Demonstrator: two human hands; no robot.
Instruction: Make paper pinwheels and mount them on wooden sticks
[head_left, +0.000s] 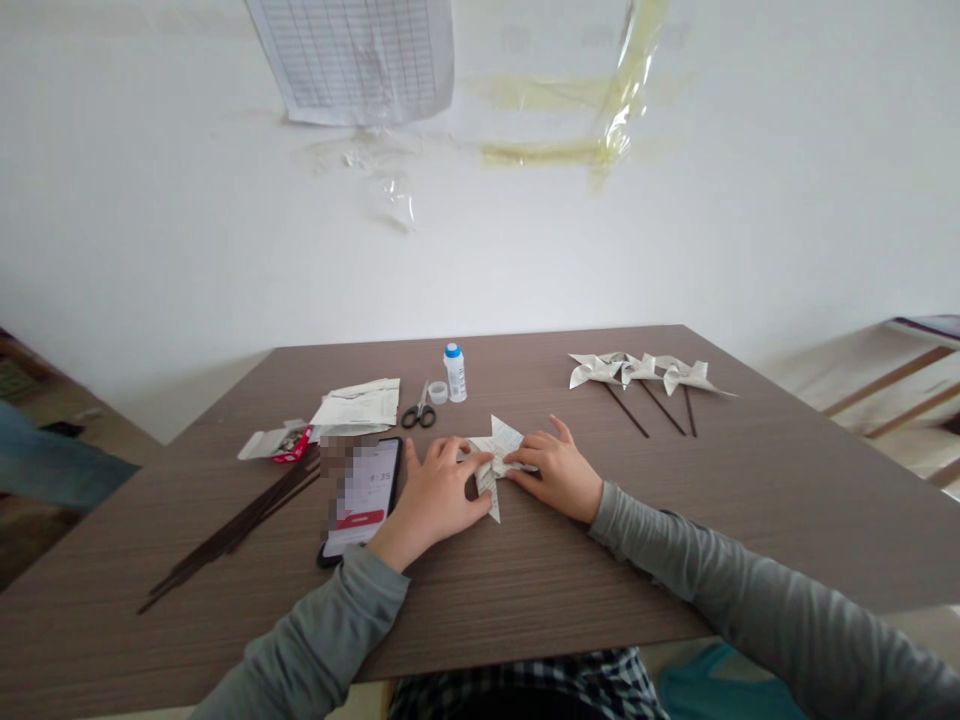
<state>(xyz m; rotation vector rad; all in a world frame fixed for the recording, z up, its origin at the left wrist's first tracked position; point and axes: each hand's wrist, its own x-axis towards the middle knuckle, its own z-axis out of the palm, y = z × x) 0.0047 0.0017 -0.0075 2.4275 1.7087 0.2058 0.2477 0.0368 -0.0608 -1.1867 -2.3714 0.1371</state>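
Note:
A folded piece of printed paper [496, 452] shaped like a pinwheel lies on the brown table [750, 500] in front of me. My left hand [433, 498] rests on its left side with fingers pressing a flap toward the middle. My right hand [553, 470] sits on its right side, fingertips pinched on the paper's centre. Both hands are closed on the paper, which they partly hide.
A phone [363, 496] lies left of my left hand, beside several dark sticks [232, 530]. Behind are scissors [418, 410], a small white bottle [454, 372] with its cap [438, 392], paper sheets [358, 404] and a red-white packet [279, 442]. Three finished pinwheels [637, 372] lie back right.

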